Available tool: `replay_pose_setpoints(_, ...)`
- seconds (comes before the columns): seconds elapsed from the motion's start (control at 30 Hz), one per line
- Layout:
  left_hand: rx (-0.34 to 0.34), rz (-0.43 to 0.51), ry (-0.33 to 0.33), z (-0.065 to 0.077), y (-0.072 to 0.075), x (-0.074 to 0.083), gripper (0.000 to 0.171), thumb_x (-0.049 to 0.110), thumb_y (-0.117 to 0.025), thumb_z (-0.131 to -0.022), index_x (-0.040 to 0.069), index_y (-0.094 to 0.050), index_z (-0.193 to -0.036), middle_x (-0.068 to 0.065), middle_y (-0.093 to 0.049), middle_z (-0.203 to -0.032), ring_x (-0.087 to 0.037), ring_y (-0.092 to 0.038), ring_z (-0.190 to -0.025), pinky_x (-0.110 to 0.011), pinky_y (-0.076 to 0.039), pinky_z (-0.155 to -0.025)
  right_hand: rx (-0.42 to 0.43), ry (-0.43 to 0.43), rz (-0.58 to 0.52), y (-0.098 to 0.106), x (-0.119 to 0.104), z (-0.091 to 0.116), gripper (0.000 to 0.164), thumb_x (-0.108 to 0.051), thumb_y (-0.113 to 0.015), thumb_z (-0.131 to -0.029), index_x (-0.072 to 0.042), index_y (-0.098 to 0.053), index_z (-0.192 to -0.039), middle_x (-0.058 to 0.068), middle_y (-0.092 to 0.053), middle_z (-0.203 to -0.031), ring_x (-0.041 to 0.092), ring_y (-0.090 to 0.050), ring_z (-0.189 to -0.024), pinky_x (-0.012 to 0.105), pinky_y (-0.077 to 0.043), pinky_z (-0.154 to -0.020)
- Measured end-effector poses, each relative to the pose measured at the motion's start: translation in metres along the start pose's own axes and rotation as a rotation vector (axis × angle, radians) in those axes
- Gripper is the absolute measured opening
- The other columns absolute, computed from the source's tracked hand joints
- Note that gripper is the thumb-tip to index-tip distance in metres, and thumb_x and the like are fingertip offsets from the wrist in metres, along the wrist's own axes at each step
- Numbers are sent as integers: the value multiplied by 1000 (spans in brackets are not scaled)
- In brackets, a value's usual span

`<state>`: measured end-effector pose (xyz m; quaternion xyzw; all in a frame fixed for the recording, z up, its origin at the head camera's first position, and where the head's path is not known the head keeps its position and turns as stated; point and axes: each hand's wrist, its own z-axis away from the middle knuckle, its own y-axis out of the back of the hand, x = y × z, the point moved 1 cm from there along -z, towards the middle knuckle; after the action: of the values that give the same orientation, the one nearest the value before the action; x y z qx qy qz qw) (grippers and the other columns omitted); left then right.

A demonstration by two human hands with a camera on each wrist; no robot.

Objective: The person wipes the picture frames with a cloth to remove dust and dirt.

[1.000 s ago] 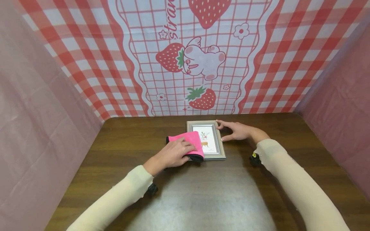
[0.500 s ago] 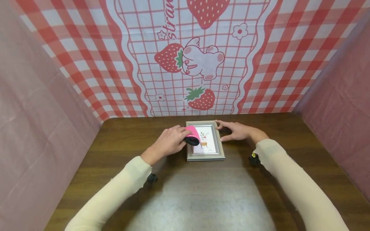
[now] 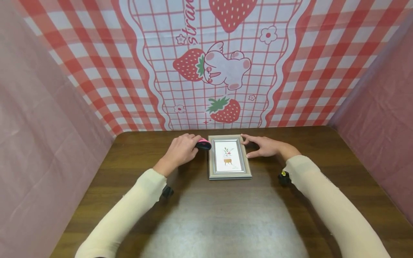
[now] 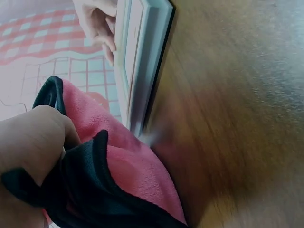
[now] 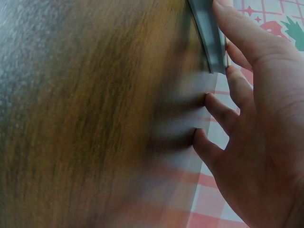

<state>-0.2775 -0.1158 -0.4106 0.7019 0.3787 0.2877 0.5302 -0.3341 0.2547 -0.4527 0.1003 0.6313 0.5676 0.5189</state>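
A picture frame [image 3: 213, 165] with a silver inner border and a plant print lies flat on the brown table. Just left of it, my left hand [image 3: 182, 149] grips a folded pink cloth [image 3: 204, 140] with black edging. In the left wrist view the cloth [image 4: 137, 173] hangs bunched from the fingers, its lower part near the tabletop. My right hand [image 3: 266, 146] holds the frame at its far right corner, thumb on the right side and bent fingers around the corner. The right wrist view shows the thumb against the frame's side [image 5: 209, 33], with the other fingers spread near the tabletop.
The wooden table [image 3: 222, 215] reaches back to a red-and-white checked strawberry cloth backdrop [image 3: 222, 71]. Pink fabric walls stand at the left [image 3: 48, 107] and right [image 3: 380, 107]. Dark wrist devices sit under both sleeves.
My left hand has moved left and toward the back, drawing the cloth off the frame's left part, so the whole print shows. My right hand has stayed at the frame's right side.
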Motion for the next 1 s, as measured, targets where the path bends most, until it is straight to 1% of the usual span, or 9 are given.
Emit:
replay_pose_setpoints(0.23,52,103,68,-12,-5,-6,21,14,-72,-103,7,-74,-123,-15,-85,-106,-42,-83,-92,-57,-68,-78,4,6,9,1,-2,1,97,-37,-83,-103,-6,-29,-178,18,-61,-168,52,-34,-169,77,-30,-134)
replay_pose_setpoints(0.43,59,247,170,-23,-16,-11,24,14,-67,-106,4,-71,-128,-20,-84,-110,-42,-82,-95,-57,-67,-82,7,4,5,1,-3,1,97,-37,-83,-103,-6,-29,-178,17,-61,-168,52,-34,-169,77,-29,-135)
replay_pose_setpoints(0.57,22,371,249,-29,-29,-15,26,14,-65,-104,6,-69,-129,-22,-83,-111,-40,-81,-95,-54,-67,-85,1,-4,-4,0,-2,-1,97,-38,-83,-103,-8,-29,-178,16,-60,-169,51,-33,-171,76,-28,-136)
replay_pose_setpoints(0.63,21,432,274,-40,-61,-33,28,20,-65,-103,10,-70,-128,-18,-84,-109,-35,-80,-94,-51,-66,-83,0,-1,-2,0,-2,-1,97,-38,-83,-103,-8,-28,-178,16,-60,-169,50,-33,-171,76,-28,-135)
replay_pose_setpoints(0.7,-16,512,308,-50,-86,-47,29,25,-65,-103,15,-71,-130,-14,-84,-112,-30,-78,-95,-47,-66,-82,3,4,6,-1,-1,-2,97,-37,-83,-103,-7,-29,-178,17,-61,-169,51,-34,-170,77,-29,-135)
replay_pose_setpoints(0.8,-47,594,347,-67,-133,-74,31,32,-67,-102,23,-73,-130,-7,-83,-113,-25,-76,-95,-40,-65,-80,8,7,12,0,-2,-2,97,-37,-83,-103,-7,-29,-178,17,-62,-168,52,-36,-169,76,-31,-134)
replay_pose_setpoints(0.87,-88,627,377,-71,-139,-77,30,32,-68,-101,23,-73,-130,-6,-82,-115,-25,-76,-97,-38,-65,-81,10,8,16,0,-2,-1,97,-38,-83,-103,-6,-30,-178,17,-62,-167,52,-36,-169,76,-31,-134)
replay_pose_setpoints(0.9,-96,634,382,-73,-144,-79,30,32,-68,-102,24,-72,-131,-5,-81,-115,-25,-76,-97,-37,-65,-79,13,21,30,-3,12,-6,98,-43,-82,-103,-10,-28,-179,14,-62,-168,52,-37,-168,76,-33,-133)
replay_pose_setpoints(1.0,-106,631,383,-74,-149,-80,32,33,-67,-103,24,-71,-133,-4,-80,-116,-24,-76,-97,-33,-65,-77,23,56,29,-5,23,-9,99,-49,-81,-103,-14,-28,-180,11,-64,-167,51,-39,-167,75,-37,-130)
